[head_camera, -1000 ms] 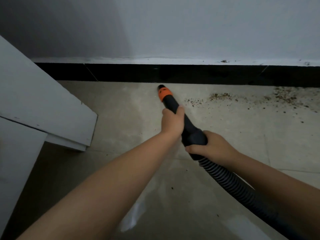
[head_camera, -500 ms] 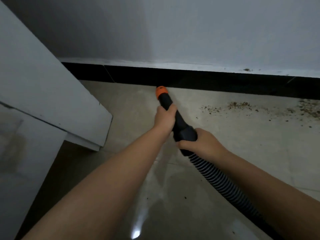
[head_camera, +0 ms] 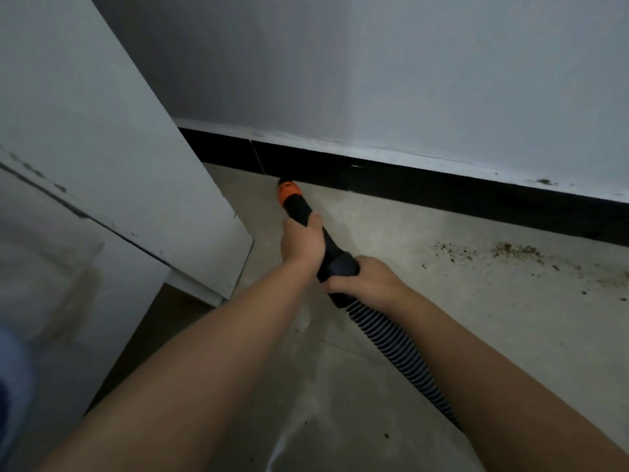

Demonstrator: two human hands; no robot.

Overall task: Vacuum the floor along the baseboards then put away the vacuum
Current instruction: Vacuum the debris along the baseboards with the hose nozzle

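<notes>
- Your left hand (head_camera: 302, 240) is wrapped round the black vacuum nozzle (head_camera: 299, 207), fingers curled over its upper part, just behind the orange tip (head_camera: 286, 191).
- Your right hand (head_camera: 364, 278) grips the thicker black cuff at the rear of the same nozzle, fingers closed round it from the right side.
- The ribbed hose (head_camera: 396, 349) leaves the cuff just below your right hand and runs back along the floor towards the lower right, passing under your right forearm.
- The orange tip points at the foot of the wall, right at the black baseboard (head_camera: 442, 187); you cannot tell whether it touches.
- The floor (head_camera: 425, 318) under your arms is pale tile with faint joints.
- A scatter of brown debris (head_camera: 510, 253) lies on the floor near the baseboard, well to the right of the tip.
- A white cabinet (head_camera: 112, 172) stands at the left edge of the floor, its corner near your left forearm.
- The grey wall (head_camera: 408, 80) rises above the baseboard.
</notes>
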